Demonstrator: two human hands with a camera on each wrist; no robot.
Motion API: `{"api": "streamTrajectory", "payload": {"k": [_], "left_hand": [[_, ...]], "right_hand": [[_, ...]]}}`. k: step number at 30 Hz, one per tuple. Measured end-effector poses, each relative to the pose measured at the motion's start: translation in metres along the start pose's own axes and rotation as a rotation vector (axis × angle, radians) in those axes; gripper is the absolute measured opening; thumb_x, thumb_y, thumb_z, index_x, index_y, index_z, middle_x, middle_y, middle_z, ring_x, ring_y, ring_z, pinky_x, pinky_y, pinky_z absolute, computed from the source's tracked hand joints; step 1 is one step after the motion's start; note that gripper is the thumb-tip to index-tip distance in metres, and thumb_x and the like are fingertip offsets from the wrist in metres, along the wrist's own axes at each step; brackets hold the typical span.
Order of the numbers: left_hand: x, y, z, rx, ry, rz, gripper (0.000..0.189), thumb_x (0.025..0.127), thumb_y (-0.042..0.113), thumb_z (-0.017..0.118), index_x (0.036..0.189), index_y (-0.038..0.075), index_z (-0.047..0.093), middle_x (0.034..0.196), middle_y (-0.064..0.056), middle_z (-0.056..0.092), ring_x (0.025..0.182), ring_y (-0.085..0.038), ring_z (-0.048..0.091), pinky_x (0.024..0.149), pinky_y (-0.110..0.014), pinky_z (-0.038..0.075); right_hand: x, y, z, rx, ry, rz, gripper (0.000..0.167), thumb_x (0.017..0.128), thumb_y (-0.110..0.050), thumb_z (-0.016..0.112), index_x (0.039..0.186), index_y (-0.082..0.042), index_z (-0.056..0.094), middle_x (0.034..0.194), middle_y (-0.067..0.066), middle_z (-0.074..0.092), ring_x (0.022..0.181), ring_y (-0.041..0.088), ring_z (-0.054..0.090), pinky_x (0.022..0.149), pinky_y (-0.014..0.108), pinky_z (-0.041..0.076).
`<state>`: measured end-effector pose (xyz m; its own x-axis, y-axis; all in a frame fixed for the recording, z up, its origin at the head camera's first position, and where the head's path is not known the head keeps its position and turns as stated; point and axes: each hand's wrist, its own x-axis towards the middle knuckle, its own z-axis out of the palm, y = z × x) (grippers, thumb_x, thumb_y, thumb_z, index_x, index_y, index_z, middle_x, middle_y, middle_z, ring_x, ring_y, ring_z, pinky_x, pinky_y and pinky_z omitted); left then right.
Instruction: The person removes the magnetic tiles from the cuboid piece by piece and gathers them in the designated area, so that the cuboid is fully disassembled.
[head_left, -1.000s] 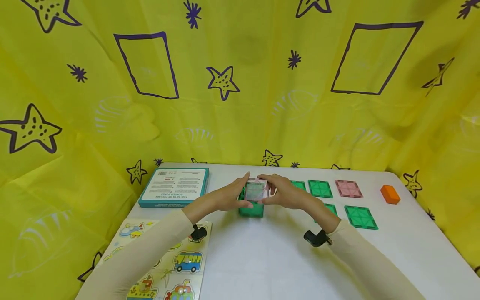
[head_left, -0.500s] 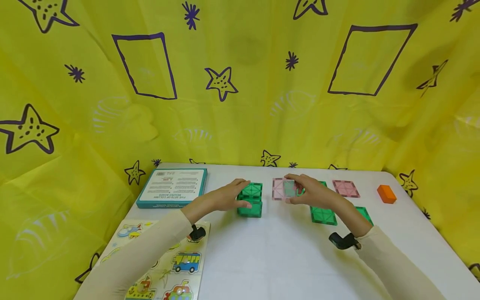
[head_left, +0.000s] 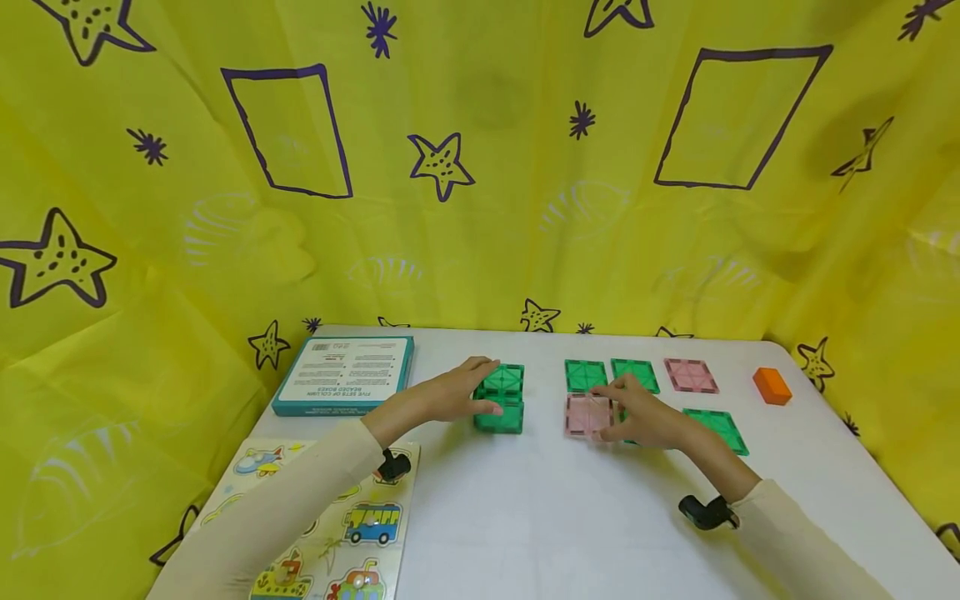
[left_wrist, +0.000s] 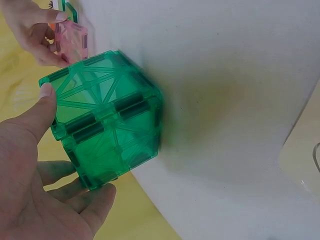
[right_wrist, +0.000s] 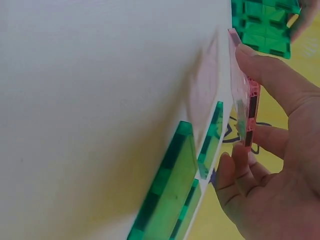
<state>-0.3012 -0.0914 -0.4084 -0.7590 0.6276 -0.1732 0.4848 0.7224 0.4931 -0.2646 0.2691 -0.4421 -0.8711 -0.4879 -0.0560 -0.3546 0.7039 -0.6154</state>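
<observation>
My left hand (head_left: 453,390) steadies a translucent green cube (head_left: 504,400) of magnetic tiles on the white table. In the left wrist view its thumb presses the top edge of the cube (left_wrist: 107,92) while the fingers curl along one side. To the right, my right hand (head_left: 647,415) pinches a translucent pink magnetic tile (head_left: 587,415) by its right edge, thumb against fingers. The right wrist view shows this pink tile (right_wrist: 244,100) lifted over the table, its pinkish shadow below. Green tiles (head_left: 585,375) (head_left: 634,376) lie just behind it, and another green tile is mostly hidden behind the hand.
Farther right lie a flat pink tile (head_left: 691,376), a green tile (head_left: 717,431) and an orange block (head_left: 772,387). On the left are a teal-edged box (head_left: 345,375) and a vehicle puzzle board (head_left: 337,533). A yellow curtain (head_left: 480,242) hangs behind the table (head_left: 517,517).
The right hand has carried the pink tile off the top of the cube, rightward and then nearer to me. The left hand stays on the green cube.
</observation>
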Motion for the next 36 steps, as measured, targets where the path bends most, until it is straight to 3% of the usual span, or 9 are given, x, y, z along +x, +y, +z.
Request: {"api": "streamTrajectory", "payload": {"k": [6, 10, 14, 21, 29, 32, 36], "left_hand": [[0.0, 0.0, -0.001, 0.005, -0.006, -0.006, 0.089, 0.104, 0.048, 0.066, 0.17, 0.01, 0.02, 0.174, -0.015, 0.02, 0.158, -0.035, 0.031, 0.126, -0.052, 0.032], [0.0, 0.0, 0.0, -0.004, -0.008, -0.009, 0.089, 0.104, 0.047, 0.066, 0.17, 0.01, 0.019, 0.174, -0.016, 0.02, 0.158, -0.035, 0.03, 0.126, -0.052, 0.032], [0.0, 0.001, 0.0, -0.016, -0.005, -0.007, 0.089, 0.104, 0.046, 0.066, 0.17, 0.009, 0.019, 0.174, -0.017, 0.02, 0.158, -0.036, 0.029, 0.126, -0.053, 0.031], [-0.001, 0.001, 0.0, -0.009, -0.001, -0.006, 0.089, 0.104, 0.047, 0.066, 0.17, 0.008, 0.02, 0.174, -0.016, 0.02, 0.158, -0.036, 0.03, 0.126, -0.053, 0.032], [-0.001, 0.0, 0.0, -0.002, -0.003, -0.006, 0.088, 0.104, 0.049, 0.064, 0.17, 0.009, 0.02, 0.174, -0.017, 0.02, 0.158, -0.036, 0.03, 0.125, -0.054, 0.033], [-0.002, 0.0, -0.001, 0.007, -0.011, -0.009, 0.083, 0.108, 0.05, 0.057, 0.17, 0.011, 0.018, 0.175, -0.016, 0.017, 0.158, -0.036, 0.03, 0.126, -0.054, 0.031], [0.0, -0.001, -0.001, 0.045, -0.025, 0.014, 0.064, 0.117, 0.039, 0.034, 0.17, 0.007, 0.016, 0.175, -0.018, 0.015, 0.159, -0.035, 0.027, 0.128, -0.051, 0.027]], "right_hand": [[0.003, 0.005, 0.008, -0.037, 0.022, 0.002, 0.08, 0.09, -0.029, 0.086, 0.153, 0.005, 0.05, 0.128, 0.023, 0.044, 0.098, 0.026, 0.048, 0.072, 0.032, 0.043], [0.005, 0.005, 0.011, -0.073, 0.044, -0.013, 0.079, 0.088, -0.031, 0.088, 0.151, 0.0, 0.053, 0.131, 0.022, 0.05, 0.11, 0.032, 0.049, 0.083, 0.044, 0.05], [0.007, 0.006, 0.012, -0.103, 0.073, -0.05, 0.064, 0.087, -0.032, 0.089, 0.138, -0.005, 0.06, 0.128, 0.016, 0.057, 0.117, 0.035, 0.049, 0.096, 0.056, 0.049], [0.011, 0.008, 0.018, -0.151, 0.087, -0.047, 0.044, 0.086, -0.034, 0.09, 0.116, -0.01, 0.068, 0.113, 0.005, 0.063, 0.108, 0.028, 0.049, 0.088, 0.044, 0.047], [0.01, 0.0, 0.022, -0.217, 0.064, -0.017, 0.041, 0.087, -0.035, 0.089, 0.116, -0.011, 0.07, 0.121, 0.009, 0.063, 0.11, 0.03, 0.051, 0.091, 0.049, 0.051], [0.009, -0.005, 0.021, -0.251, 0.067, -0.03, 0.042, 0.087, -0.034, 0.089, 0.117, -0.01, 0.072, 0.126, 0.015, 0.064, 0.113, 0.035, 0.054, 0.093, 0.054, 0.052], [0.01, -0.008, 0.021, -0.28, 0.092, -0.039, 0.034, 0.089, -0.032, 0.088, 0.113, -0.012, 0.074, 0.13, 0.02, 0.063, 0.116, 0.041, 0.056, 0.095, 0.06, 0.051]]}}
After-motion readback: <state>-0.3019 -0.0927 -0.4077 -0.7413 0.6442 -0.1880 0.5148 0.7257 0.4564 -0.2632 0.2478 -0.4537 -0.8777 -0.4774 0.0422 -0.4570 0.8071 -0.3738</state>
